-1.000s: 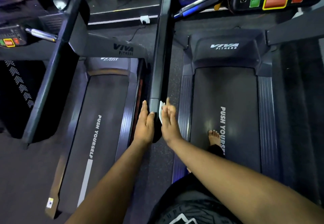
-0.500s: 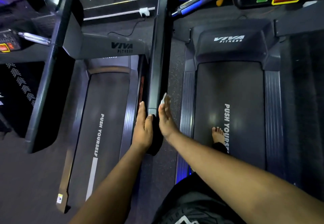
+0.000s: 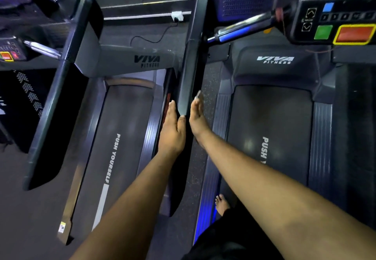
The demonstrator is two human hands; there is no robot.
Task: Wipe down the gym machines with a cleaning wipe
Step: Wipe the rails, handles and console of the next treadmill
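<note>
Two dark treadmills lie side by side: the left treadmill [image 3: 122, 137] and the right treadmill [image 3: 270, 129], each with a matte belt printed "PUSH YOURSELF" and ribbed side strips. Between them a long, smooth grey handrail [image 3: 190, 72] slopes down toward the person. The left hand [image 3: 173, 129] lies flat along the rail's left face, fingers straight and together, thumb on its top edge. The right hand [image 3: 197, 119] presses flat against the right face, fingers straight; a pale sliver of wipe [image 3: 197, 95] shows at its fingertips, the rest hidden. A console [image 3: 335, 19] with green and red buttons sits top right. A bare foot [image 3: 222, 203] stands on the right treadmill.
</note>
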